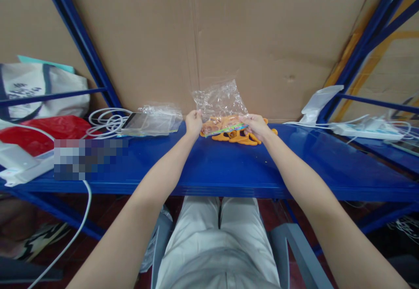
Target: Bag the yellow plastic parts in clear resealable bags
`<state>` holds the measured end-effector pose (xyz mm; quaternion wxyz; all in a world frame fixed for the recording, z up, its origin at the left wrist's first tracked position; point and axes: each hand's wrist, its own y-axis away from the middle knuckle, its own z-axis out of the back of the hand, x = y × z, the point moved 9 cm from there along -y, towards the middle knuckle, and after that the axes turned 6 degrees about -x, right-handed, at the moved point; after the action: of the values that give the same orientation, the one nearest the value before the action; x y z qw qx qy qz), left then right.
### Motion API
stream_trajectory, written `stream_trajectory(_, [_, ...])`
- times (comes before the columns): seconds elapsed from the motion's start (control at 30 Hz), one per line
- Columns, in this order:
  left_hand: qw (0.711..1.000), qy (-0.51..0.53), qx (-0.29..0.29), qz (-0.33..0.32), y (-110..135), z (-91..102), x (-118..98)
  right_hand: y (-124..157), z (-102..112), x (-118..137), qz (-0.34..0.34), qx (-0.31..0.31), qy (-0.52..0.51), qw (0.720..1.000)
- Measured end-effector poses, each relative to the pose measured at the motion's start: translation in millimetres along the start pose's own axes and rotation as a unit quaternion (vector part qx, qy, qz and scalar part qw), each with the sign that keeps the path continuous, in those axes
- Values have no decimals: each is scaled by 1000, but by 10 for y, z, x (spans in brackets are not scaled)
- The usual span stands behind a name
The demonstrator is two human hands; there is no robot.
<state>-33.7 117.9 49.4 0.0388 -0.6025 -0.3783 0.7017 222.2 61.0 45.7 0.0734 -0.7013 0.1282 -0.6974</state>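
Observation:
A clear plastic bag (220,101) stands upright at the back of the blue shelf (229,166), in front of a cardboard wall. My left hand (194,123) pinches the bag's left edge and my right hand (254,125) pinches its right edge. Orange plastic pieces (235,137) lie under and inside the lower part of the bag, with a colourful strip across them. Both hands are closed on the bag.
Left of the hands lie a stack of clear bags (153,121), a coiled white cable (106,121), a red bag (49,129) and a white tote (39,90). A white power strip (363,129) with cables sits at the right. Blue rack posts flank the shelf.

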Motion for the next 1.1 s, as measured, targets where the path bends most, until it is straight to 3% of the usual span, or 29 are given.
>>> stream_trajectory(0.13, [998,25,4,52,92,9,-40,1,39,-16,-12,-23,-36,999])
stream_trajectory(0.3, [994,39,-11,103,153,57,-96,39,-101,-100,-34,16,-4,999])
stream_trajectory(0.57, [994,17,-36,105,96,154,-76,65,-147,-77,-16,29,34,999])
stream_trajectory(0.7, [992,54,4,115,104,83,-85,51,-107,-56,-2,5,30,1000])
stream_trajectory(0.83, [984,49,114,129,181,-123,-76,18,-38,-43,10,-34,24,999])
stream_trajectory(0.9, [981,44,144,122,217,-186,-80,8,-16,-43,12,-46,31,998])
stream_trajectory(1.1, [989,50,105,88,174,-167,-74,10,-22,-44,18,-52,41,998])
